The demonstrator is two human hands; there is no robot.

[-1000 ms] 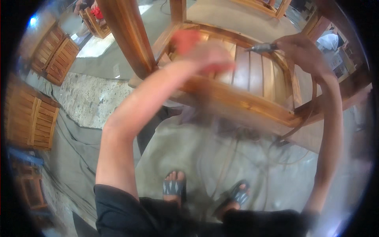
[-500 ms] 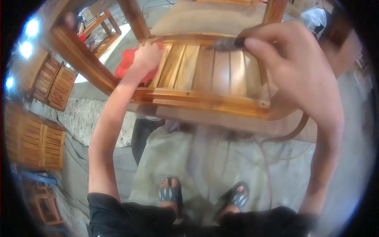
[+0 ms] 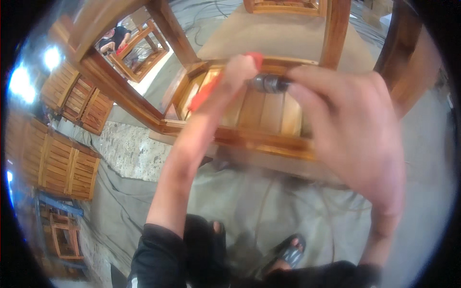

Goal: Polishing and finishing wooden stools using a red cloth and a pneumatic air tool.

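Observation:
A glossy brown wooden furniture frame (image 3: pixel 269 148) with a slatted panel (image 3: pixel 251 109) lies before me, its posts rising towards me. My left hand (image 3: pixel 240 72) is closed on a red cloth (image 3: pixel 206 93) over the slats; one part of the cloth trails below the wrist, another sticks out past the fingers. Held above the panel in my right hand (image 3: pixel 353 115) is a tool with a dark, ribbed cylindrical nose (image 3: pixel 270 83), pointing left towards the cloth. The palm hides the rest of the tool, so its kind cannot be told.
Slatted wooden panels (image 3: pixel 67 163) stand at the left near a speckled sheet (image 3: pixel 132 149). At the upper left another person (image 3: pixel 115 38) works at a wooden frame (image 3: pixel 139 55) with something red. A brown board (image 3: pixel 269 36) lies beyond my piece. Grey sheeting (image 3: pixel 230 192) and thin cords cover the floor.
My left hand has moved right with the red cloth, from the panel's left end to its middle. The right hand and tool are slightly lower in view. The whole view has shifted.

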